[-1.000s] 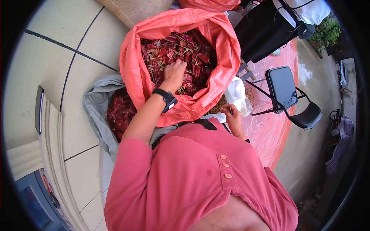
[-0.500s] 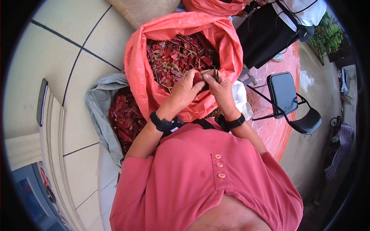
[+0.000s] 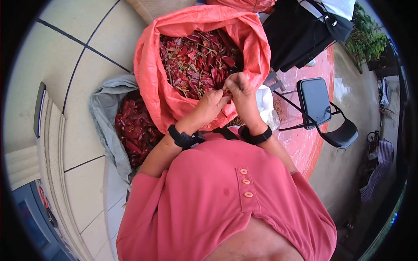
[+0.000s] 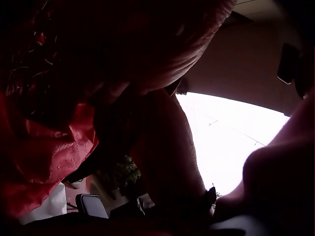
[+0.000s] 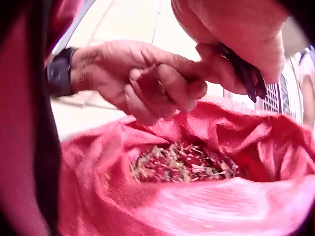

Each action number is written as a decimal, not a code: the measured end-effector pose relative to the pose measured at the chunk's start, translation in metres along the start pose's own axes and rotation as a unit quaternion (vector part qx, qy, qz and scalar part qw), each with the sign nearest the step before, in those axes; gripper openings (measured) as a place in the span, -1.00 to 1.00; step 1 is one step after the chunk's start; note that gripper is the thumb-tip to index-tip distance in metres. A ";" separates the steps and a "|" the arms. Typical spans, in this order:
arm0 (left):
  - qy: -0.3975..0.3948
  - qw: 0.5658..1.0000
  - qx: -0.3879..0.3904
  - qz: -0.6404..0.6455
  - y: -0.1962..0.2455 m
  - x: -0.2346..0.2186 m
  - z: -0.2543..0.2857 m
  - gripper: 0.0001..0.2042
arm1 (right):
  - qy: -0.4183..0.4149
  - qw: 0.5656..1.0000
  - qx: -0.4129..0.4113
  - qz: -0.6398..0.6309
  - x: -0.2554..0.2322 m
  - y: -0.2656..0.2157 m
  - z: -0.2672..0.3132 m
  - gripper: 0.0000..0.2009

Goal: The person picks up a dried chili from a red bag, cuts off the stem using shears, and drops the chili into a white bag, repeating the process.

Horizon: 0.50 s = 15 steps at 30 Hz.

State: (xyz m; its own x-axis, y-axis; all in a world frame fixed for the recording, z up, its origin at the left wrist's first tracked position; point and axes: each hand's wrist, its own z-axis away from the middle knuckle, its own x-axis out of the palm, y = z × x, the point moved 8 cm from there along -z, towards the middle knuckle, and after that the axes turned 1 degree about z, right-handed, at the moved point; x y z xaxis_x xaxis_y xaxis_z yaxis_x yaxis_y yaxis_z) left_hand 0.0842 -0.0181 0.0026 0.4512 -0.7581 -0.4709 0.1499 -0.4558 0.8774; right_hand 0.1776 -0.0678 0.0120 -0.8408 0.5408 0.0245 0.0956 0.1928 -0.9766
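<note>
Both hands meet over the near rim of a red woven sack (image 3: 150,65) filled with dried red chilies (image 3: 196,61) and pale stems. My left hand (image 3: 208,106) has its fingers curled round a dried chili (image 5: 151,82), mostly covered by the fingers. Fingertip to fingertip with it is my right hand (image 3: 244,93), its thumb and forefinger pinched together at the left hand's fingers. A pair of dark scissors (image 5: 252,81) is gripped in the right hand, the blades pointing away from the chili. The left wrist view is very dark.
Left of the red sack stands a grey sack (image 3: 103,106) of red chilies (image 3: 135,130). On the right are a black folding chair (image 3: 315,102), a white bag (image 3: 264,104) and a dark cloth-covered object (image 3: 291,37). A tan sack (image 3: 159,6) lies at the back.
The left hand has come up out of the sack with a chili, and the right hand has moved in from the right to meet it. Since half a second ago, the right hand has turned over.
</note>
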 end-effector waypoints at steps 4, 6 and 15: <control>-0.016 0.972 0.206 -0.109 0.025 0.011 0.012 -0.84 | -0.003 0.921 0.281 -0.270 -0.013 0.032 0.009 -0.89; -0.013 0.992 0.124 0.004 0.022 0.007 0.010 -0.87 | 0.039 0.945 0.242 -0.218 -0.026 0.017 0.009 -0.89; 0.096 0.994 -0.025 -0.051 0.032 -0.080 0.059 -0.74 | 0.024 0.958 0.197 0.206 -0.095 0.075 0.071 -0.82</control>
State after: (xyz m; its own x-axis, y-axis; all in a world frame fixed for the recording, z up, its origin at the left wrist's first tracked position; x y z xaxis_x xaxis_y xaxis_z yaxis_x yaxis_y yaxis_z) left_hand 0.0015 0.0003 0.0633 0.5896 -0.6050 -0.5352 0.2448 -0.4976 0.8322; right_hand 0.2271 -0.1625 -0.0791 -0.7480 0.5436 -0.3808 0.1987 -0.3640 -0.9100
